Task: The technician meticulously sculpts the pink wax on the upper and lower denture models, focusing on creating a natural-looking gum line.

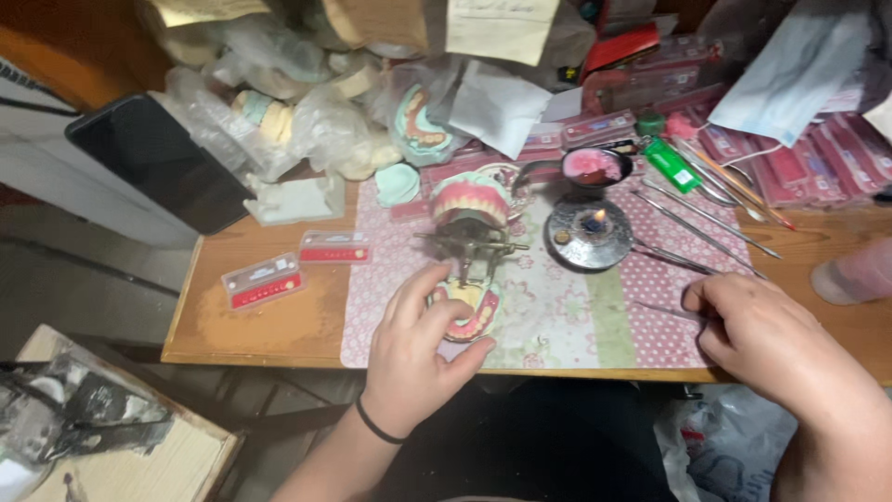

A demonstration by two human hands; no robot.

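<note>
Two bare hands work over a pink patterned cloth mat [595,316] on the wooden table [269,325]. Left hand [418,349] curls loosely around the pink-and-white denture model on its metal articulator [471,251]. Right hand [753,330] pinches a thin metal instrument [664,310], near a small lit burner [591,232].

Table: brown wooden worktable [269,321].
On it: pink patterned cloth mat [576,316], two clear red-lined tooth cards [265,280] (left side), black phone [158,158].
</note>
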